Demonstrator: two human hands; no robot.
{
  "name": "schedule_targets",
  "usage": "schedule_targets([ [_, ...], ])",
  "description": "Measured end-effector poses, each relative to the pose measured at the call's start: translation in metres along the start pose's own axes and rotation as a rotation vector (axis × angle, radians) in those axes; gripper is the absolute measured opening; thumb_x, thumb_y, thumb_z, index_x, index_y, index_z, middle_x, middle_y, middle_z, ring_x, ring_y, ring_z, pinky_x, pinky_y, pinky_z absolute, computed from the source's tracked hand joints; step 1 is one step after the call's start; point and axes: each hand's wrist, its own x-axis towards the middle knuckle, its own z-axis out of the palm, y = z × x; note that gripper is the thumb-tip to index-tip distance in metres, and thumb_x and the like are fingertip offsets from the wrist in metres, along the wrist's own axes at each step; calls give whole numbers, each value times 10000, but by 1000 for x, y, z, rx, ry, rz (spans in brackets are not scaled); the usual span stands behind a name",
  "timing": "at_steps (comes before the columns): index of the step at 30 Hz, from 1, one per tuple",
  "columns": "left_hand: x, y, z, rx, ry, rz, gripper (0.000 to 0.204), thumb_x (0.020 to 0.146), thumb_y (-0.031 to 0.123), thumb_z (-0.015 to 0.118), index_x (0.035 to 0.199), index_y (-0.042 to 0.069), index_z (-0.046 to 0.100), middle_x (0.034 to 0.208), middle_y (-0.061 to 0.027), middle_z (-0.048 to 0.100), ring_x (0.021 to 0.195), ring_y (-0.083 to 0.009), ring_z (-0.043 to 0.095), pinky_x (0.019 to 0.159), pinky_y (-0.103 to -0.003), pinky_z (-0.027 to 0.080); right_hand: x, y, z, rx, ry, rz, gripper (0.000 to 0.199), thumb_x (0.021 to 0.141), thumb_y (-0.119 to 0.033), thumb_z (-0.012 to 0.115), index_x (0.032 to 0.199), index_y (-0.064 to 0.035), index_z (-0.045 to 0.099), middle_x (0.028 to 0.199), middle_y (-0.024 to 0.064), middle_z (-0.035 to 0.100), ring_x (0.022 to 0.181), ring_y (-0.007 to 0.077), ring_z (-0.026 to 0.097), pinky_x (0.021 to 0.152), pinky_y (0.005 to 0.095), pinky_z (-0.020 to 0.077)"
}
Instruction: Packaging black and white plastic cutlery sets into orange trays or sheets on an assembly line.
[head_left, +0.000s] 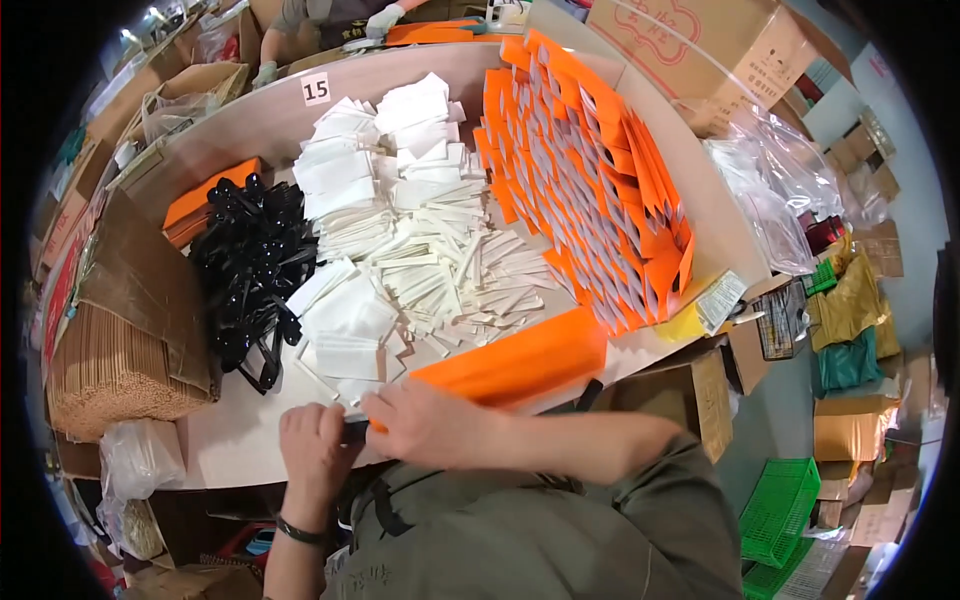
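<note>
Two hands: both at 6–7 o'clock on the worktop, just beside each other at the near edge.
L hand: fingers curled in, wrist w/ dark bracelet; can't tell what, if anything, is inside.
R hand: reaches across from 5 o'clock, fingers closed on L end of orange piece, a bit of orange peeking out below.
Orange piece: lies flat along near edge, approx 5 o'clock, L end at R hand.
Dark strip: btwn the hands, mostly hidden; can't ID.
Step (my read): two-handed work at that L end, prob. adjusting or folding; exact action hidden.
Next move calls for: firm R pinch, L fingers near the same end, orange kept flat.
Orange stack: 2 o'clock, overlapping rows, grey showing btwn.
White packets: 11 o'clock, heaped; more just ahead of the hands.
Black pile: 9 o'clock, shiny, tangled.
Cardboard box: 8–9 o'clock, brown stacked sheets w/ it.
Co-worker: gloved hand at 12 o'clock, past the far wall.
</note>
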Motion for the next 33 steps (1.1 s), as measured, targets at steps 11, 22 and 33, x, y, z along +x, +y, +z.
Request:
schedule_targets([
  [11,18,15,51,-273,-19,-493,518,654,260,879,971,46,530,823,-159,612,755,-378,617,654,-433,494,-37,178,-151,-470,136,288,249,776,-180,800,910,-28,655,1253,142,599,1174,348,565,975,438,476],
  [22,14,79,19,-945,-302,-102,332,728,128,744,976,11,557,805,-136,598,787,-270,612,731,-367,491,-42,58,25,97,-383,60,331,689,-279,732,918,-58,643,1223,189,580,1141,371,545,944,468,445],
  [33,-21,12,26,-376,-205,-541,554,724,238,812,1165,30,550,1001,-169,603,873,-390,613,728,-435,507,-32,24,51,82,-311,736,265,890,-302,632,791,-56,627,723,166,654,703,371,656,614,491,507],
])
